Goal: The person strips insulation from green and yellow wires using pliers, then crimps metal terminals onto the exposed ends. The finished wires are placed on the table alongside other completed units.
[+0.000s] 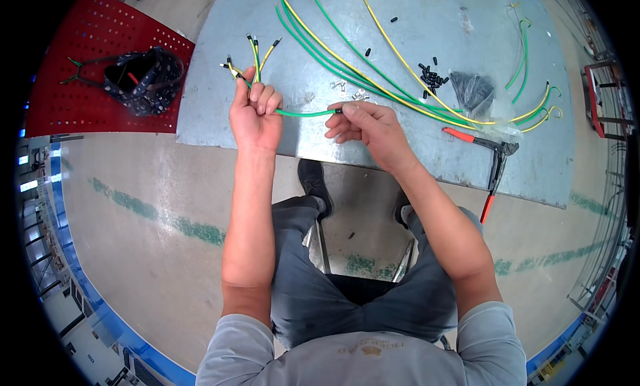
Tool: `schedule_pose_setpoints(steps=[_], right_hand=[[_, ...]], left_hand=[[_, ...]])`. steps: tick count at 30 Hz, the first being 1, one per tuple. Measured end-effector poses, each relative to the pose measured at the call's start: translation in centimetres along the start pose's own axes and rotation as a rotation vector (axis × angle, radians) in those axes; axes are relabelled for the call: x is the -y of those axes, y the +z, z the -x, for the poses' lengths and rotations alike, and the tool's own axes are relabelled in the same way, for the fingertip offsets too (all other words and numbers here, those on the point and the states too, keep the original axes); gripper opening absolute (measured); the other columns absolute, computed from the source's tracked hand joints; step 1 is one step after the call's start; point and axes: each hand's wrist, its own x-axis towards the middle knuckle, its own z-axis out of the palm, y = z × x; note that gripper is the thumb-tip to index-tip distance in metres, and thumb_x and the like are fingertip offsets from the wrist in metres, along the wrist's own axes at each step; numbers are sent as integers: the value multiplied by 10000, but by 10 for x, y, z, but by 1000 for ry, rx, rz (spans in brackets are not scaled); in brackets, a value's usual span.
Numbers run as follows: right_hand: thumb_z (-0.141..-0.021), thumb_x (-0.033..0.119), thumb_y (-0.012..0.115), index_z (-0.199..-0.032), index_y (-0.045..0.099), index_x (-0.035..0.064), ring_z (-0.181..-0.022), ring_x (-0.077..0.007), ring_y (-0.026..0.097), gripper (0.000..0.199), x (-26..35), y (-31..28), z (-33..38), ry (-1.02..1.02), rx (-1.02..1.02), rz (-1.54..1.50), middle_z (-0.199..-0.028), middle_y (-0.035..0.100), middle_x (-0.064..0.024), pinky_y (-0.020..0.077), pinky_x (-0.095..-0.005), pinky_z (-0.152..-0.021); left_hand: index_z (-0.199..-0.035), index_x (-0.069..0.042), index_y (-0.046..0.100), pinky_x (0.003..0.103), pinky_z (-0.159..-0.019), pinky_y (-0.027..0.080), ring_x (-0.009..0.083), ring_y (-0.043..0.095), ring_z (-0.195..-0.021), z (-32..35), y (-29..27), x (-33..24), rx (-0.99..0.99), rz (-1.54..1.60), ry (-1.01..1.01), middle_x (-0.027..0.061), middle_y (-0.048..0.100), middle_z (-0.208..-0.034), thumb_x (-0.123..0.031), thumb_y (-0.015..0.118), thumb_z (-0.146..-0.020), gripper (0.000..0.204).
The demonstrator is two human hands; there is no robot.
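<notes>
My left hand [256,111] grips a bunch of short green-and-yellow wires [253,56] whose black-tipped ends fan out above the fist. One green wire [305,113] runs from that fist across to my right hand [365,121]. The fingertips of my right hand pinch its end, where a small black sleeve [339,110] sits. Both hands hover over the near edge of a grey metal table [413,26]. A few small metal terminals [350,89] lie on the table just beyond the hands.
Long green and yellow cables [347,59] cross the table. Loose black sleeves [432,74] and a plastic bag [475,89] lie to the right. A red-handled crimping tool [490,159] rests at the table edge. A red perforated board [100,59] with a dark pouch [143,79] is at left.
</notes>
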Motion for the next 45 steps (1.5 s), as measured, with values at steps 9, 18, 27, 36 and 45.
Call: schedule_pose_setpoints(steps=[9, 18, 27, 36, 45], right_hand=[[-1055, 186, 619, -1254, 703, -73, -837, -197, 755, 336, -29, 23, 9, 101, 96, 95, -998, 754, -133, 615, -312, -772], [-1041, 177, 636, -1236, 714, -52, -734, -127, 712, 311, -29, 24, 12, 146, 64, 129, -909, 748, -81, 586, -268, -689], [-1023, 200, 664, -1204, 760, 9, -569, -63, 568, 280, -26, 26, 13, 169, 82, 263, -745, 673, -25, 461, -228, -531], [-1000, 227, 663, -974, 742, -11, -532, -106, 608, 252, -23, 22, 15, 109, 97, 492, -693, 681, -52, 478, -292, -508], [-990, 189, 661, -935, 729, -6, -547, -190, 642, 214, -45, 39, 22, -107, 86, 573, -673, 680, -107, 513, -347, -565]], left_hand=[[-990, -69, 520, 274, -526, 301, 118, 282, -564, -10, -19, -18, -323, 72, 189, -15, 375, -709, -270, 391, -1157, 292], [-1173, -15, 568, 282, -596, 358, 111, 369, -640, -4, 10, -10, -142, -261, 239, 1, 440, -787, -262, 481, -1137, 264], [-1173, -29, 585, 276, -612, 361, 104, 393, -651, -1, 12, 0, -76, -275, 93, 3, 454, -813, -234, 493, -1128, 229], [-976, -85, 547, 264, -551, 290, 99, 298, -571, -1, 10, -18, -75, -215, 73, -32, 363, -707, -285, 522, -1121, 248], [-879, -95, 483, 288, -485, 225, 116, 213, -528, -13, -24, -35, -313, 92, 126, -39, 273, -615, -378, 426, -1147, 394]])
